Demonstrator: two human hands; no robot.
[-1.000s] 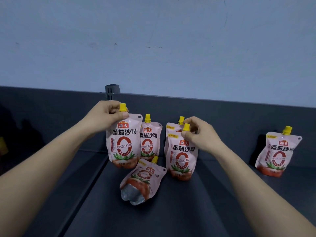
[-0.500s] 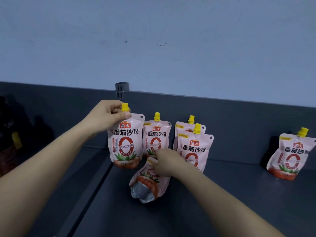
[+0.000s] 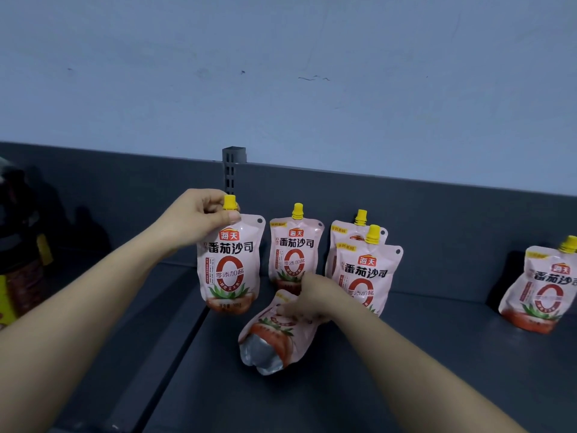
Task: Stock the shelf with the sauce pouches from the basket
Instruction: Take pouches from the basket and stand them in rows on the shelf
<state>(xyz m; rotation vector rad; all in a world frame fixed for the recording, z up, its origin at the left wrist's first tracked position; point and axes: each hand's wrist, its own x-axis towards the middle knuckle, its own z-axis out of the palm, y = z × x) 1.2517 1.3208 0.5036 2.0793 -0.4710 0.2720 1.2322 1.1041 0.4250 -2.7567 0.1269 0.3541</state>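
Note:
Pink tomato sauce pouches with yellow caps stand on a dark grey shelf (image 3: 406,370). My left hand (image 3: 196,218) pinches the top of the leftmost pouch (image 3: 229,264), which stands upright. My right hand (image 3: 312,296) grips the upper end of a fallen pouch (image 3: 271,339) that lies on the shelf with its silver bottom toward me. Behind it stands another pouch (image 3: 295,245). To the right, two pouches stand one behind the other, the front one (image 3: 368,270) leaning a little. A lone pouch (image 3: 543,285) leans against the back panel at the far right. No basket is in view.
The shelf's back panel (image 3: 437,207) rises behind the pouches, with a slotted upright post (image 3: 232,170) at its middle. A seam (image 3: 184,345) splits the shelf into two boards. Dark bottles with yellow labels (image 3: 18,276) stand at the far left.
My right hand let go of the front right pouch's cap and came down onto the fallen pouch. My left hand kept its hold on the leftmost pouch.

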